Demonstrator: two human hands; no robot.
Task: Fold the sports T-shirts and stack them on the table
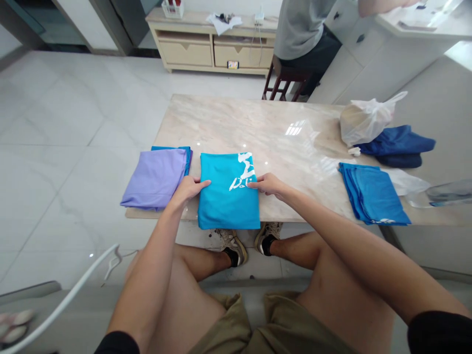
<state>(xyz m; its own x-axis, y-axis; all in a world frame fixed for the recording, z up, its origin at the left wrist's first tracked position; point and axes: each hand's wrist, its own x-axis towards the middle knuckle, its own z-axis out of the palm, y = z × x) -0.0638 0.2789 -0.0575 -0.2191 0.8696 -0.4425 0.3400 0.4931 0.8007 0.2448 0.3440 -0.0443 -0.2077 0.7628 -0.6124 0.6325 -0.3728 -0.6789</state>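
A folded turquoise cloth [226, 201] with white lettering lies on the marble-look table [236, 120], its near edge hanging slightly past the table's front. My left hand [190, 187] pinches its left side, thumb on top and fingers underneath. At the opposite side my right hand [271, 184] grips the cloth's edge near the lettering, thumb uppermost. Just left of my left hand sits a folded lilac cloth [157, 177], on top of darker blue and purple folded cloths [189, 156] that show at its far right corner.
Toward the right end are a folded blue cloth stack [372, 194], a crumpled dark blue cloth [400, 142], a tied white plastic bag [363, 120] and a clear bottle [452, 191]. A person [302, 34] sits on a stool [283, 73] beyond the table, near a low cabinet [188, 51].
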